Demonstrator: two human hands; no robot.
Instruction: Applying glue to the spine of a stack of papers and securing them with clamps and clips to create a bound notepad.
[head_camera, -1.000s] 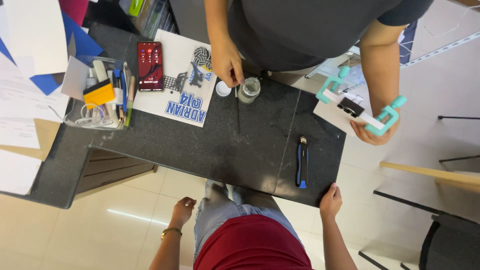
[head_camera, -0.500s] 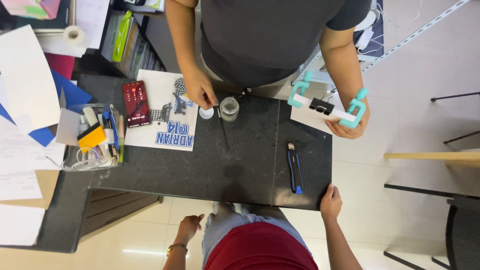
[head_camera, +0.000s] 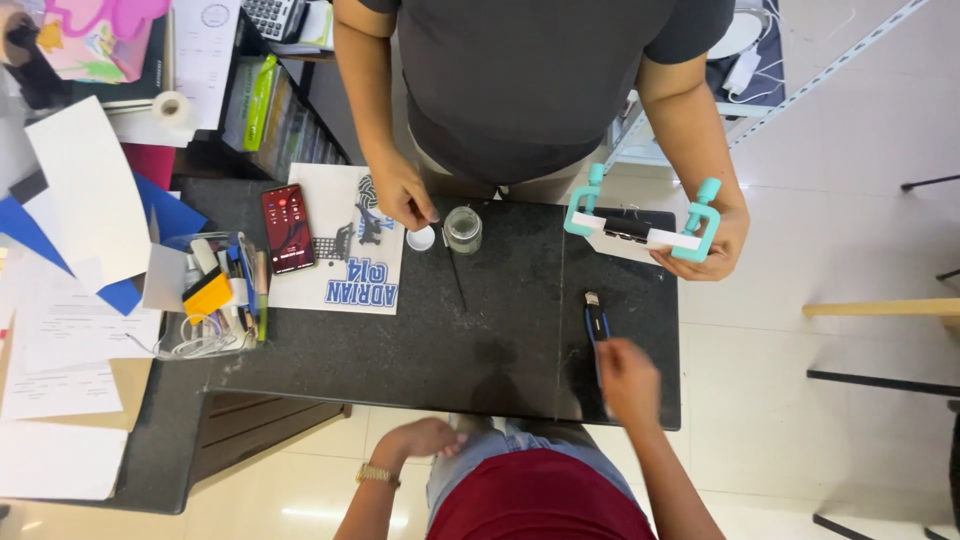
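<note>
Black stone table (head_camera: 480, 330), co-worker opposite. Right hand (head_camera: 628, 380) over the blue-handled pliers (head_camera: 595, 322), fingers covering handle ends; grasp unclear, can't tell. Left hand (head_camera: 425, 438) off the table edge, loosely curled, holding nothing.

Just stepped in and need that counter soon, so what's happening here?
The seated person's right hand rests on a blue-handled tool on the black counter; the left hand hangs below the edge, empty. Across from them, another person holds a teal-and-white frame and touches a small white lid beside a glass jar.
</note>
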